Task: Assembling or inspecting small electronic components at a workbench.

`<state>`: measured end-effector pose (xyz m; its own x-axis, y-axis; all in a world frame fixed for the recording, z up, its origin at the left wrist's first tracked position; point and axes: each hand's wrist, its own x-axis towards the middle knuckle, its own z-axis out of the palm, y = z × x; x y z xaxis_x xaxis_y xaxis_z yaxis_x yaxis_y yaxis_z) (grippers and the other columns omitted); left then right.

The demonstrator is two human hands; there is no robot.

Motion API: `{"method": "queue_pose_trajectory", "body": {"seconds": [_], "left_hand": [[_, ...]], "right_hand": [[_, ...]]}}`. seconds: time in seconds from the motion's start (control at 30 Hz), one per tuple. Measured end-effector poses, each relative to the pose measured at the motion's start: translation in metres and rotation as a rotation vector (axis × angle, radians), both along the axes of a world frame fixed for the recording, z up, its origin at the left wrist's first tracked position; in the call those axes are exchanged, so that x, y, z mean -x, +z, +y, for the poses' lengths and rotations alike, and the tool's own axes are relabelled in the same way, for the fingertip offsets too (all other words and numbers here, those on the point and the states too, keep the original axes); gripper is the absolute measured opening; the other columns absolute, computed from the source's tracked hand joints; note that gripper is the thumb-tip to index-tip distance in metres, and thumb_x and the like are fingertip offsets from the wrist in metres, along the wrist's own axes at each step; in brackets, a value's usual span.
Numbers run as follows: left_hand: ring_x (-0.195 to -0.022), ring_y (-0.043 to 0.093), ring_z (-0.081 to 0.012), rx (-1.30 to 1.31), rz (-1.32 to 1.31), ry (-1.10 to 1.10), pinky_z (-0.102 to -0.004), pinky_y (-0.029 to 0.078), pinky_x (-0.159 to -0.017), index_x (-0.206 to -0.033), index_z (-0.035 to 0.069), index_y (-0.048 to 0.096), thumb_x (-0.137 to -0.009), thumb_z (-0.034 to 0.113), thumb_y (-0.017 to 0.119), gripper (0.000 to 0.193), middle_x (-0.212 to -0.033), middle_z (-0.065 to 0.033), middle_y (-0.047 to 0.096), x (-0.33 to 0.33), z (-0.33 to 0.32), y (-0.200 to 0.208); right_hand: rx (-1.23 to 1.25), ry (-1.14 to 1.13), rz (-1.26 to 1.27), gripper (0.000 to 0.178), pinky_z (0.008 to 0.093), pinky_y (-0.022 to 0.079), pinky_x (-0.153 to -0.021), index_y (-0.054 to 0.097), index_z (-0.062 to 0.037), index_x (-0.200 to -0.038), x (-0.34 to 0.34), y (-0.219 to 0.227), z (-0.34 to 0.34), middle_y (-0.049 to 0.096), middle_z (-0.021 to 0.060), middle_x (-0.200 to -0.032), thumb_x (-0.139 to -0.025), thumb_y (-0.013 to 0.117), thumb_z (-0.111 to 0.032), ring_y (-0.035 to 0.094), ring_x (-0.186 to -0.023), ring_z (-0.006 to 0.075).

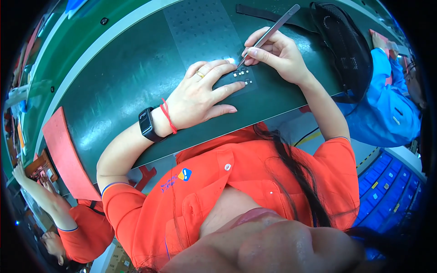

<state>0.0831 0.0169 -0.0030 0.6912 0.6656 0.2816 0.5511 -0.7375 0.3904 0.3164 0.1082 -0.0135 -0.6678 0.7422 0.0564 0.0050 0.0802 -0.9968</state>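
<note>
My right hand [280,57] is closed round a pair of grey metal tweezers [278,23], held slanting with the tips down. Those tips reach the small pale square pieces [241,73] on a clear plastic sheet [200,27]. My left hand [200,93] lies flat on the green table, fingers spread and pointing at the pieces. Its fingertips rest on the sheet's near end, beside the pieces. Farther up, the sheet carries rows of small dark marks. Whether the tweezers grip a piece is too small to tell.
A black mesh bag [346,50] with a strap [257,12] lies at the table's right. An orange-red board [68,152] stands at the left end. People in red [91,232] and blue [387,104] sit on either side. Blue bins [387,186] stand at lower right.
</note>
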Motion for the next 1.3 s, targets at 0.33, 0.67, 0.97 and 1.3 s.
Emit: {"method": "queue_pose_trajectory", "body": {"seconds": [0.33, 0.67, 0.97, 1.3], "left_hand": [[-0.122, 0.045, -0.0269, 0.011, -0.009, 0.043, -0.0397, 0.037, -0.098, -0.116, 0.015, 0.063, -0.078, 0.032, 0.072, 0.043, -0.125, -0.0115, 0.05, -0.004, 0.0, 0.002], [-0.123, 0.045, -0.0276, -0.032, 0.044, 0.036, -0.0415, 0.038, -0.099, -0.118, 0.015, 0.062, -0.08, 0.034, 0.069, 0.043, -0.126, -0.0113, 0.051, -0.006, -0.003, 0.0], [-0.122, 0.046, -0.0285, -0.032, 0.035, 0.047, -0.0419, 0.039, -0.098, -0.118, 0.015, 0.061, -0.08, 0.033, 0.07, 0.042, -0.124, -0.0125, 0.05, -0.002, -0.002, 0.001], [-0.102, 0.056, -0.0306, -0.145, -0.267, 0.165, -0.0396, 0.043, -0.09, -0.103, 0.007, 0.065, -0.077, 0.023, 0.071, 0.031, -0.098, -0.0122, 0.064, 0.039, 0.063, 0.014]], "right_hand": [[-0.044, 0.004, -0.033, 0.015, 0.0247, 0.054, -0.077, 0.057, 0.0012, -0.105, -0.002, 0.001, 0.001, 0.064, 0.0107, -0.093, -0.092, 0.059, -0.006, 0.066, -0.084, 0.0152], [0.066, -0.002, 0.058, 0.016, 0.0258, 0.055, -0.078, 0.057, 0.0005, -0.104, -0.007, -0.001, 0.003, 0.066, 0.0111, -0.092, -0.092, 0.06, -0.009, 0.066, -0.085, 0.0158], [0.066, 0.059, 0.016, 0.014, 0.0241, 0.053, -0.075, 0.058, -0.0005, -0.103, -0.002, 0.0, 0.007, 0.066, 0.0106, -0.091, -0.091, 0.06, -0.007, 0.065, -0.079, 0.0137], [0.296, -0.171, 0.21, 0.015, 0.0221, 0.05, -0.066, 0.058, -0.0046, -0.103, -0.008, 0.003, 0.013, 0.066, 0.011, -0.088, -0.09, 0.061, -0.013, 0.062, -0.068, 0.012]]}}
